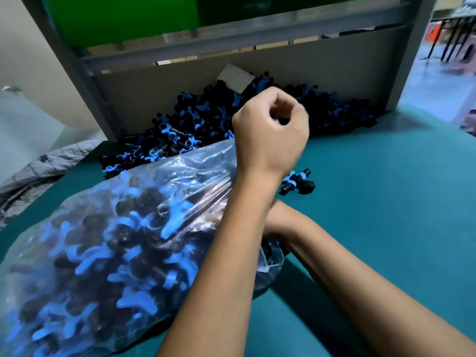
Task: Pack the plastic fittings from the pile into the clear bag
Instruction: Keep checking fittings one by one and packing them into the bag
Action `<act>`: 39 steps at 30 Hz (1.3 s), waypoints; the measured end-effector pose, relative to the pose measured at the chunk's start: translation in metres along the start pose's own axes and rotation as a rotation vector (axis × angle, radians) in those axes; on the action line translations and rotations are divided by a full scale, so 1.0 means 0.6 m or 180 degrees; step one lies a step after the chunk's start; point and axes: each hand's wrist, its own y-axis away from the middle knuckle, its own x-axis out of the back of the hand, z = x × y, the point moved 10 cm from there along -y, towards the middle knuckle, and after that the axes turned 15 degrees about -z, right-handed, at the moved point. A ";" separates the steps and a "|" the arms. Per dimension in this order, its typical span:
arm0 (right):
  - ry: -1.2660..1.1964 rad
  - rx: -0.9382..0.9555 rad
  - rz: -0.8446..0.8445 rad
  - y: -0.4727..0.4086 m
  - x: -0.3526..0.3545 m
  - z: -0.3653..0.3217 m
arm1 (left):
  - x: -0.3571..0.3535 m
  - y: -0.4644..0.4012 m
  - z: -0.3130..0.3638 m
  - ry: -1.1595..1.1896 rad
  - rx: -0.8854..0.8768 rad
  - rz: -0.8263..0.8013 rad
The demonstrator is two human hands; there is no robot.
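A large clear bag [108, 253], packed with black and blue plastic fittings, lies on the green table at the left. The pile of fittings [206, 119] is heaped against a cardboard wall behind it. My left hand [270, 130] is raised over the pile's near edge, above the bag's top. Its fingers are curled into a fist, and I cannot tell whether anything is inside. My left forearm crosses over my right hand [279, 225], which grips the bag's bunched mouth [270, 264] at the near right. Its fingers are mostly hidden.
Two loose fittings [298, 181] lie on the green table [386, 202] just right of my left wrist. A cardboard panel [322, 63] in a grey metal frame [412, 47] backs the pile. A grey quilted cloth [46, 163] hangs off the table's left edge.
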 end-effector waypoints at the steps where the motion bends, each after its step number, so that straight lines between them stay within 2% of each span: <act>1: 0.0032 0.0077 0.0033 0.005 0.007 0.002 | 0.001 0.005 -0.012 0.0056 0.0053 0.0019; 7: -0.0521 0.0507 -0.0288 0.020 0.027 0.006 | 0.001 0.022 -0.059 0.0043 0.0125 -0.0024; 9: -0.0589 0.0426 0.0103 0.029 0.084 0.033 | 0.003 0.029 -0.077 -0.0032 0.0221 -0.0040; 11: 0.0121 0.0071 0.1163 0.052 0.171 0.074 | 0.002 0.032 -0.094 -0.0150 0.0320 -0.0106; 13: 0.1665 -0.0689 0.2271 0.094 0.239 0.101 | 0.003 0.032 -0.109 -0.0229 0.0405 -0.0165; 14: 0.2247 -0.1054 0.2392 0.102 0.248 0.115 | 0.003 0.032 -0.115 -0.0250 0.0431 -0.0176; 15: 0.2496 -0.1285 0.2280 0.101 0.248 0.133 | 0.003 0.031 -0.120 -0.0276 0.0455 -0.0199; 17: 0.2571 -0.1412 0.1983 0.095 0.240 0.159 | -0.002 0.031 -0.129 -0.0388 0.0510 -0.0277; 19: 0.2487 -0.1295 0.2042 0.094 0.243 0.164 | -0.008 0.031 -0.139 -0.0499 0.0577 -0.0363; 21: 0.2177 -0.1137 0.2247 0.098 0.250 0.162 | -0.018 0.031 -0.151 -0.0581 0.0694 -0.0493; 22: 0.1688 -0.0971 0.2376 0.103 0.256 0.166 | -0.021 0.031 -0.158 -0.0650 0.0755 -0.0556; 24: -0.0194 -0.0262 0.2439 0.107 0.252 0.181 | -0.022 0.029 -0.170 -0.0793 0.0863 -0.0615; 25: -0.1238 0.0207 0.2235 0.099 0.240 0.182 | -0.022 0.028 -0.177 -0.0817 0.0917 -0.0627; 26: -0.1996 0.0623 0.1966 0.090 0.227 0.175 | -0.022 0.027 -0.182 -0.0830 0.0965 -0.0652; 27: -0.2389 0.0863 0.1737 0.085 0.219 0.165 | -0.023 0.027 -0.186 -0.0853 0.1006 -0.0683; 29: -0.2524 0.1017 0.1382 0.079 0.206 0.146 | -0.029 0.027 -0.192 -0.0877 0.1052 -0.0802; 33: -0.2526 0.1017 0.1083 0.070 0.188 0.135 | -0.036 0.025 -0.186 -0.0705 0.0941 -0.0957; 36: -0.2404 0.0942 0.0988 0.066 0.184 0.131 | -0.031 0.027 -0.188 -0.0410 0.1043 -0.0895; 39: -0.2220 0.0895 0.1110 0.070 0.191 0.129 | -0.036 0.030 -0.195 -0.0125 0.1165 -0.0937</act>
